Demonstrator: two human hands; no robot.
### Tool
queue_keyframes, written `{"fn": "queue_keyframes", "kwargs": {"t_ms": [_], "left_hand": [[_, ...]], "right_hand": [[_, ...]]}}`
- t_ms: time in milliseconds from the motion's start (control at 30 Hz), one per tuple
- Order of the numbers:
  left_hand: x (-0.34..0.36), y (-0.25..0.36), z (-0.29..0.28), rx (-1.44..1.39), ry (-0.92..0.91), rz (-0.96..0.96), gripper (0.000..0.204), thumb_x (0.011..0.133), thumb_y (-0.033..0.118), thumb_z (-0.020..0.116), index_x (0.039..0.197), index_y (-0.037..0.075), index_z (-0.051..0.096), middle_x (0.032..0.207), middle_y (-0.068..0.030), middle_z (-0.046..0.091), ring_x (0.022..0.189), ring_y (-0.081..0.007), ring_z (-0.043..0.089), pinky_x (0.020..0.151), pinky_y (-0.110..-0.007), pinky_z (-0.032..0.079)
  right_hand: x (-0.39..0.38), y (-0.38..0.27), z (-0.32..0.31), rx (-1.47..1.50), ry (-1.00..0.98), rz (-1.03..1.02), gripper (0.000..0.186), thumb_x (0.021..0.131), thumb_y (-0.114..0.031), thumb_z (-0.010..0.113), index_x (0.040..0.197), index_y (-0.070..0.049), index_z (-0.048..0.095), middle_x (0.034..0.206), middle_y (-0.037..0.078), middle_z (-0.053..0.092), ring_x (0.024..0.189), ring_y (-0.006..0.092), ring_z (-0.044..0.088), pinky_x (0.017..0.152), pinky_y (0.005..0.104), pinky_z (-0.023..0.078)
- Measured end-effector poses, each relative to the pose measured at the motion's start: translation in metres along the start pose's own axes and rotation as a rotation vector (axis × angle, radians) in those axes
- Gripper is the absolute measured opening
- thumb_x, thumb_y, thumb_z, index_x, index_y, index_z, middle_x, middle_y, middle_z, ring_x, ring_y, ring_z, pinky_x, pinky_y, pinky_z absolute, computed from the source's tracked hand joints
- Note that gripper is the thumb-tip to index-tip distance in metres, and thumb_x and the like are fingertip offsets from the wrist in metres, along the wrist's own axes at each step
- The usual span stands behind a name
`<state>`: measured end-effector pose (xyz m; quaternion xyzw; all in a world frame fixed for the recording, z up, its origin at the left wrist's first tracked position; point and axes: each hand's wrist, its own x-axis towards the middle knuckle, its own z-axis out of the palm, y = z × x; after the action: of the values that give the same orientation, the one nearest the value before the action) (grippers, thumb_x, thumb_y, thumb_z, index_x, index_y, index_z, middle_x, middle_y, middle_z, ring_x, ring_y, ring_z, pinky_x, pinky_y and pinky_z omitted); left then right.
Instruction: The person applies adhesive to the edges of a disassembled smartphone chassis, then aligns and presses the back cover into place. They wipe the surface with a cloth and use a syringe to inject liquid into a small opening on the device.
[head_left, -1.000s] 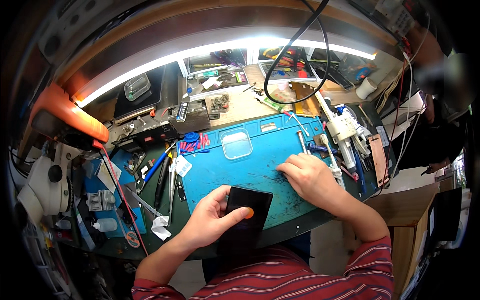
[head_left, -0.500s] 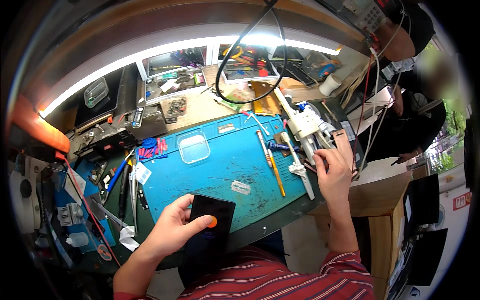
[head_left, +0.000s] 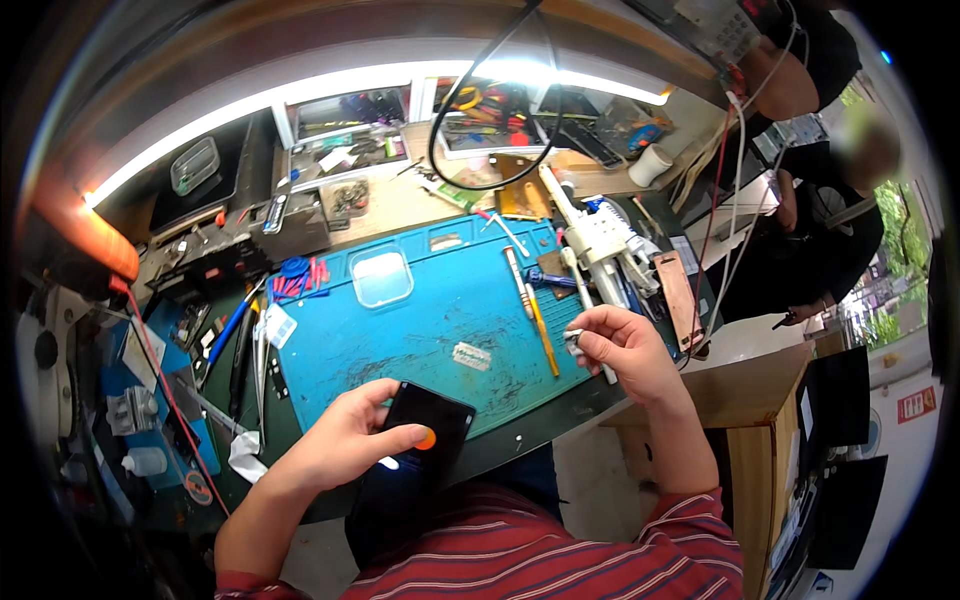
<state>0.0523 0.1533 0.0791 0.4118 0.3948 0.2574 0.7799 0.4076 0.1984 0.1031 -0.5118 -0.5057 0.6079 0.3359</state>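
Note:
My left hand (head_left: 345,430) is closed around a black smartphone (head_left: 440,411) at the mat's near edge, its thumb lying across the dark screen beside a round orange spot. At the mat's right side, my right hand (head_left: 632,352) pinches a small crumpled whitish wad (head_left: 573,341) between thumb and fingertips. A long white tool (head_left: 577,275) runs under that hand, and whether the wad is still around it is hidden. Left of the right hand lies an orange-yellow stick tool (head_left: 543,332). A small silvery perforated plate (head_left: 472,356) rests on the blue mat (head_left: 400,345).
A clear plastic lid (head_left: 381,278) sits at the mat's back. Pliers, tweezers and a blue pen (head_left: 230,328) lie at left. White cylindrical equipment (head_left: 600,240) stands at right. A black cable loop (head_left: 432,130) hangs above the bench. Another person (head_left: 800,215) stands at the far right.
My right hand has moved left and down from the white equipment to the white tool, and now pinches the wad. My left hand still holds the phone, slightly tilted.

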Motion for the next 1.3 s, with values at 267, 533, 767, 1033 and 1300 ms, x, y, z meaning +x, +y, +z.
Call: {"fn": "queue_keyframes", "kwargs": {"t_ms": [267,533,767,1033,1300], "left_hand": [[0.007,-0.011,-0.007,0.027,-0.19,-0.027,0.047,0.096,0.013,0.074,0.137,-0.001,0.055,0.118,-0.0062,0.069,0.103,-0.0096,0.065,0.089,-0.025,0.053],[0.005,-0.008,-0.006,0.148,-0.165,-0.048,0.04,0.095,0.021,0.076,0.126,0.002,0.059,0.09,0.0,0.066,0.079,-0.0052,0.056,0.067,-0.025,0.044],[0.005,-0.003,-0.006,0.262,-0.134,-0.042,0.04,0.095,0.024,0.076,0.125,0.003,0.061,0.08,0.0024,0.058,0.071,-0.0048,0.048,0.06,-0.026,0.037],[0.007,-0.015,-0.003,0.124,-0.124,0.018,0.043,0.096,0.017,0.075,0.132,0.001,0.058,0.106,-0.0046,0.069,0.092,-0.0076,0.062,0.079,-0.027,0.051],[0.007,-0.016,0.001,0.066,-0.123,0.038,0.046,0.096,0.014,0.074,0.135,-0.001,0.056,0.117,-0.007,0.07,0.103,-0.0112,0.064,0.089,-0.028,0.053]], "right_hand": [[0.014,-0.013,0.07,-0.079,-0.377,0.07,0.019,0.099,-0.013,0.07,0.114,-0.001,0.071,0.097,0.002,0.073,0.082,0.0065,0.068,0.072,0.022,0.055],[0.035,-0.024,0.095,-0.204,-0.525,-0.032,0.018,0.097,-0.014,0.073,0.108,0.0,0.074,0.093,0.003,0.075,0.085,0.0078,0.068,0.073,0.0238,0.054],[0.039,-0.024,0.106,-0.443,-0.468,-0.006,0.016,0.092,-0.014,0.079,0.093,-0.001,0.07,0.083,0.001,0.071,0.074,0.0037,0.061,0.062,0.0211,0.048],[0.035,-0.02,0.098,-0.495,-0.476,0.039,0.02,0.09,-0.019,0.079,0.09,-0.001,0.07,0.08,0.002,0.07,0.07,0.0068,0.06,0.06,0.0245,0.046],[0.004,-0.018,0.068,-0.635,-0.514,0.175,0.029,0.087,-0.027,0.08,0.09,0.0,0.072,0.078,0.008,0.072,0.072,0.0156,0.066,0.065,0.0316,0.052]]}}
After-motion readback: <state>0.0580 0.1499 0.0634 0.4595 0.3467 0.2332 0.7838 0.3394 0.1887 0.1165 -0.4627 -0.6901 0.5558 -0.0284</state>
